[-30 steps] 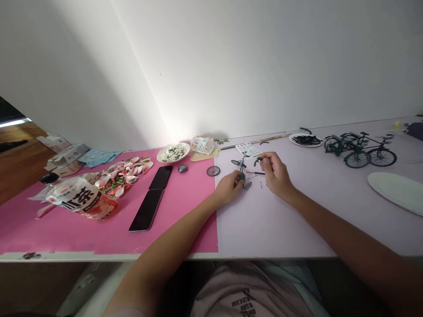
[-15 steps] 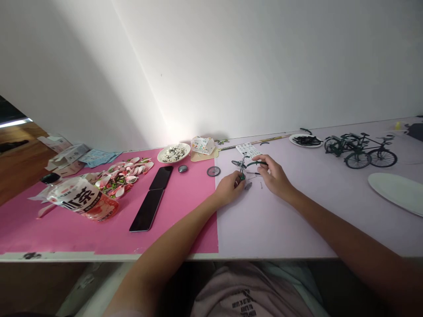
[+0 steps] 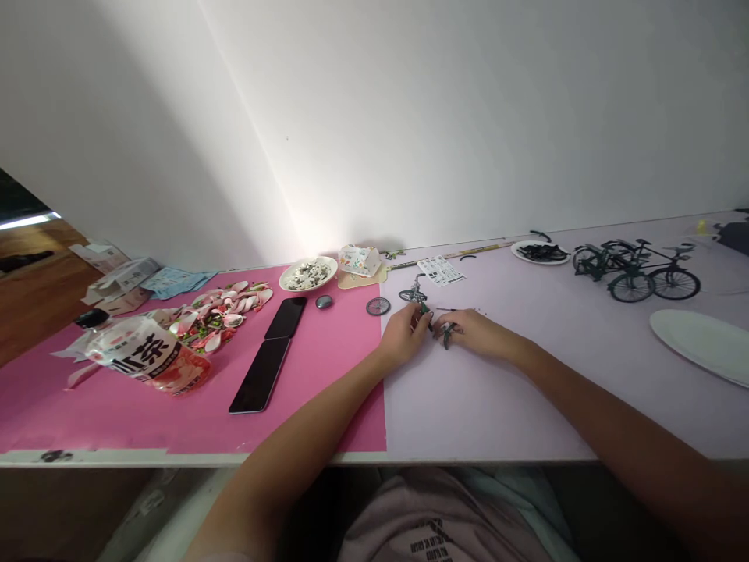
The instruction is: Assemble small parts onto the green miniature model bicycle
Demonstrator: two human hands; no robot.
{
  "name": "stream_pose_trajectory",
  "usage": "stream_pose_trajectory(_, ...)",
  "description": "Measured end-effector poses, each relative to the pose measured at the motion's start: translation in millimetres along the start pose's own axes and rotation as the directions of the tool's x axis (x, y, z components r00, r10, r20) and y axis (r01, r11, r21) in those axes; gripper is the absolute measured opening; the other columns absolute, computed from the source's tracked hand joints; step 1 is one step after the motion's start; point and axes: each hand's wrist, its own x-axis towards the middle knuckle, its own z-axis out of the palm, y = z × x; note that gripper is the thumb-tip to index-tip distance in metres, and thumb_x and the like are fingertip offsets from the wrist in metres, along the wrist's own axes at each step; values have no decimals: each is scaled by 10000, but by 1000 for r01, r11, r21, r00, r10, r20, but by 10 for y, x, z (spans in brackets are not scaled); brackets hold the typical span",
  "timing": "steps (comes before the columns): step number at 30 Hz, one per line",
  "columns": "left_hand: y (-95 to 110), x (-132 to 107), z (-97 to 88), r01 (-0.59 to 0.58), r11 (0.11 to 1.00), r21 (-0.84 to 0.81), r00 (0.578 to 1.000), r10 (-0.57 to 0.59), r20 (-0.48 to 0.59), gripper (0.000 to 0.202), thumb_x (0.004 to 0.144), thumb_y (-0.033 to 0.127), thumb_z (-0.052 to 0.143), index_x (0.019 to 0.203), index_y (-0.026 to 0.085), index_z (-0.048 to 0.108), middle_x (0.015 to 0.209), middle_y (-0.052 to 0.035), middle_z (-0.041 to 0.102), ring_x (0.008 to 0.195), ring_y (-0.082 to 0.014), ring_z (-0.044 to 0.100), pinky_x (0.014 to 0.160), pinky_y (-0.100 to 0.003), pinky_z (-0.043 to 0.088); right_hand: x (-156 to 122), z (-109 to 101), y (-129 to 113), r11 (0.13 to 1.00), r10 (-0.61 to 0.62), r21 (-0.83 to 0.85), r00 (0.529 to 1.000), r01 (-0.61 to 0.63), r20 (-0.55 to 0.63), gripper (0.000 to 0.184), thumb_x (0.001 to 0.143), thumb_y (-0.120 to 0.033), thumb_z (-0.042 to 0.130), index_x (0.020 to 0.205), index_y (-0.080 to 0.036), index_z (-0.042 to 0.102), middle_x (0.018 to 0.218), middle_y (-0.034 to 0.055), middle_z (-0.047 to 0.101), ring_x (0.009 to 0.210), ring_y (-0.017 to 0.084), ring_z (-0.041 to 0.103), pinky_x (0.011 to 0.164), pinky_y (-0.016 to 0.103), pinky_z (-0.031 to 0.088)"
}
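My left hand [image 3: 402,334] is closed on a small green model bicycle part [image 3: 425,311], mostly hidden by the fingers. Just beyond those fingertips a grey, wheel-like piece [image 3: 413,295] shows; whether it is joined to the green part I cannot tell. Close beside it, my right hand [image 3: 477,332] pinches a small dark green curved piece [image 3: 448,336] that points down towards the table. A thin dark rod like a screwdriver [image 3: 445,310] lies behind the right fingers. To the left, a loose spoked wheel [image 3: 378,306] lies flat on the table.
Assembled model bicycles [image 3: 644,265] stand at right, near a white oval plate [image 3: 702,343] and a plate of dark parts [image 3: 540,251]. A printed sheet [image 3: 441,270] lies behind my hands. Leftward are a phone [image 3: 269,355], a drink bottle [image 3: 146,351] and a bowl [image 3: 308,274].
My right hand has come down and nearer to my left hand, turning the dark green curved piece downward. The grey wheel-like piece has tipped left and lower.
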Motion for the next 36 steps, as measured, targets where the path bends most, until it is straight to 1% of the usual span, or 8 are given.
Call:
stream_pose_trajectory(7, -10, 8, 24, 46, 977, -206, 997, -58, -51, 257, 991, 443, 506, 989, 189, 546, 772, -2, 642, 638, -126, 604, 636, -249, 477, 7, 2, -17, 998, 21, -53, 1000, -21, -6, 181, 819, -138, 533, 895, -232, 668, 907, 36, 754, 805, 209, 676, 760, 325, 486)
stream_pose_trajectory(11, -33, 18, 30, 55, 963, -264, 994, -78, -79, 236, 975, 425, 534, 976, 189, 538, 768, 7, 627, 613, -112, 586, 619, -242, 478, 3, 20, 0, 991, 32, -126, 999, -36, -36, 158, 855, -145, 491, 914, -242, 601, 894, 24, 719, 774, 193, 630, 708, 299, 444)
stream_pose_trajectory(16, -51, 23, 32, 45, 971, -233, 991, -73, -114, 240, 937, 423, 598, 963, 192, 543, 723, 34, 565, 618, -110, 547, 611, -237, 441, 30, 55, 19, 999, 21, -38, 984, -29, -179, 64, 945, -296, 479, 993, -258, 499, 850, 8, 669, 674, 180, 543, 644, 296, 413)
stream_pose_trajectory(20, -49, 18, 34, 36, 972, -231, 991, -65, -120, 244, 927, 421, 609, 978, 195, 533, 727, 37, 548, 630, -114, 541, 612, -243, 433, 53, 57, -61, 996, -83, 5, 939, 90, -333, 206, 982, -451, 473, 921, -256, 444, 886, 19, 626, 764, 190, 546, 712, 320, 442)
stream_pose_trajectory(23, -40, 15, 33, 41, 971, -235, 991, -70, -114, 235, 929, 413, 604, 980, 197, 526, 722, 38, 545, 629, -115, 541, 609, -243, 430, 32, 38, -149, 990, -126, 5, 910, 139, -396, 297, 972, -534, 496, 897, -247, 472, 948, 39, 612, 815, 196, 556, 740, 326, 461)
stream_pose_trajectory(28, -41, 15, 39, 32, 966, -258, 991, -64, -117, 240, 933, 420, 604, 952, 197, 517, 706, 41, 547, 616, -112, 536, 597, -239, 414, 19, 23, -148, 982, 43, 184, 903, 41, -428, 358, 921, -601, 576, 969, -246, 558, 957, 23, 643, 645, 151, 511, 581, 292, 437)
stream_pose_trajectory(33, -58, 12, 52, 5, 969, -245, 992, -35, -120, 249, 926, 425, 619, 948, 194, 528, 702, 41, 553, 607, -109, 530, 603, -238, 414, 43, 34, -116, 964, -10, 228, 874, 138, -487, 431, 881, -559, 661, 1201, -271, 622, 1032, 43, 650, 656, 148, 575, 564, 282, 456)
stream_pose_trajectory(36, -52, 8, 52, -1, 972, -233, 994, -25, -111, 248, 924, 426, 621, 948, 194, 538, 702, 40, 559, 609, -109, 532, 606, -236, 417, 17, 53, -172, 965, -8, 228, 881, 131, -473, 418, 869, -550, 677, 1185, -276, 677, 1026, 51, 656, 665, 156, 609, 525, 267, 442)
